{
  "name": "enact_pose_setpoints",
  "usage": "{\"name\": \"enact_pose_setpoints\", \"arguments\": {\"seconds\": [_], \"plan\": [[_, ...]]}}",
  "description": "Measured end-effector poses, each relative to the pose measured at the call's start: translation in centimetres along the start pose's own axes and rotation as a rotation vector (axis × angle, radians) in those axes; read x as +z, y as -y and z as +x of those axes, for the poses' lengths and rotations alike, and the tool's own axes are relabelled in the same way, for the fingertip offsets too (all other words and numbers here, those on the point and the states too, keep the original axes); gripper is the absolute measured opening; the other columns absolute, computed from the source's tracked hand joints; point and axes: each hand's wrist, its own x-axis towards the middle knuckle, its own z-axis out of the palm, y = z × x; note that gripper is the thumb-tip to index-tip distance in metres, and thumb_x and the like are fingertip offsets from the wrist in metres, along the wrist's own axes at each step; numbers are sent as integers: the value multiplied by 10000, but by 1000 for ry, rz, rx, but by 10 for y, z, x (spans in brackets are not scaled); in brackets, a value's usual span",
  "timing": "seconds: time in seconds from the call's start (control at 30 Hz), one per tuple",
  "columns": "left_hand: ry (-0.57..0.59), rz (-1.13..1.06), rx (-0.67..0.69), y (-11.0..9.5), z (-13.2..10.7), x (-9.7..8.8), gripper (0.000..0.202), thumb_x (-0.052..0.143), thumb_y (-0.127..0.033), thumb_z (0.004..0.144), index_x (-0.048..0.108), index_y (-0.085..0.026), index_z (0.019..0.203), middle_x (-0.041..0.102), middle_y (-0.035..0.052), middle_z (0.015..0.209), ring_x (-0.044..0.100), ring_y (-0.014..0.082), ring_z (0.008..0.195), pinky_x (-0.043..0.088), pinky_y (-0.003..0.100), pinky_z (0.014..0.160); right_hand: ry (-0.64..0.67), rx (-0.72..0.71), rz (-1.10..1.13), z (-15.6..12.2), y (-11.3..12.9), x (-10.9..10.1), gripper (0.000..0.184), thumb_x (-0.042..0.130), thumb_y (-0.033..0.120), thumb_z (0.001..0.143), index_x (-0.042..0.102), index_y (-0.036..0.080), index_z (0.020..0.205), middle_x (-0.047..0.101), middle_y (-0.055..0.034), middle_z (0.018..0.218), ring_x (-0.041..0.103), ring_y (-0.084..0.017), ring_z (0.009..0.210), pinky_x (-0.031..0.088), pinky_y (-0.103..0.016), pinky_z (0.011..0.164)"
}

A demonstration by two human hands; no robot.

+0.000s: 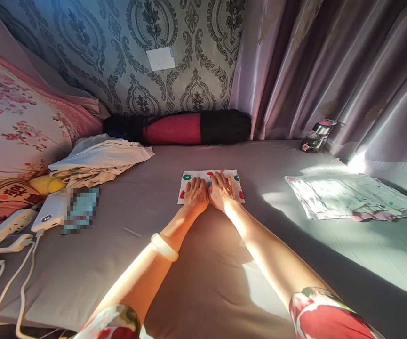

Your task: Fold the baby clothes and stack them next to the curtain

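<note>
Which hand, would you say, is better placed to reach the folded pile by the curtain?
Probably the right: the right hand rests on the printed cloth, nearer that pile than the left hand.

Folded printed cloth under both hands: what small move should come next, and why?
Probably sweep both palms outward to smooth it. The left hand and right hand lie flat, side by side, on the middle of the folded printed cloth, leaving its outer ends uncovered on the bed.
</note>
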Motion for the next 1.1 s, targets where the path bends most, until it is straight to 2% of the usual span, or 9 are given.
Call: {"name": "enact_pose_setpoints", "arguments": {"seconds": [0.2, 0.33, 0.5, 0.7, 0.8, 0.93, 1.1], "plan": [[56, -62, -27, 13, 1, 4, 518, 284, -332, 1012, 427, -115, 1460, 378, 133, 1577, 280, 280, 1488, 236, 455, 1212, 42, 36, 24, -1, -5, 0, 498, 304, 242, 1002, 476, 100, 1447, 413, -143, 1550, 319, -266, 1454, 195, -431, 1205], [65, -99, -70, 25, 2, 4, 519, 299, -357, 1007, 434, -146, 1461, 352, 136, 1591, 286, 290, 1486, 257, 492, 1201, 93, 107, 22, 4, -15, -1, 513, 302, 262, 999, 446, 104, 1466, 343, -125, 1594, 262, -259, 1483, 191, -455, 1210], [33, -115, -122, 39, 0, 2, 503, 288, -369, 1013, 436, -187, 1459, 382, 128, 1575, 325, 285, 1468, 310, 500, 1172, 107, 206, 17, 8, -27, -1, 561, 288, 280, 996, 377, 82, 1513, 311, -130, 1608, 248, -264, 1491, 182, -444, 1216], [28, -131, -176, 42, -1, -4, 501, 295, -364, 1018, 445, -153, 1447, 392, 131, 1570, 336, 271, 1464, 311, 448, 1184, 107, 204, 8, 9, -29, -2, 563, 285, 296, 998, 374, 119, 1525, 331, -121, 1600, 270, -261, 1483, 214, -450, 1204], [10, -188, -213, 45, 0, -5, 504, 301, -367, 1014, 456, -147, 1441, 408, 131, 1561, 337, 282, 1463, 302, 463, 1190, 112, 191, -11, 14, -33, -5, 550, 275, 297, 1004, 396, 127, 1513, 360, -125, 1585, 288, -256, 1476, 198, -459, 1207], [-40, -242, -228, 50, 2, -2, 478, 311, -351, 1006, 501, -178, 1409, 466, 117, 1523, 359, 296, 1449, 324, 496, 1176, 119, 194, -50, 19, -39, -8, 549, 258, 308, 1016, 391, 109, 1510, 323, -134, 1602, 256, -251, 1490, 134, -471, 1222], [-16, -215, -236, 54, 3, 1, 453, 329, -286, 995, 524, -212, 1397, 476, 80, 1520, 357, 299, 1449, 316, 505, 1185, 183, 262, 12, 18, -44, -4, 565, 199, 322, 1025, 341, 126, 1535, 301, -103, 1615, 225, -238, 1500, 164, -489, 1214]]}}
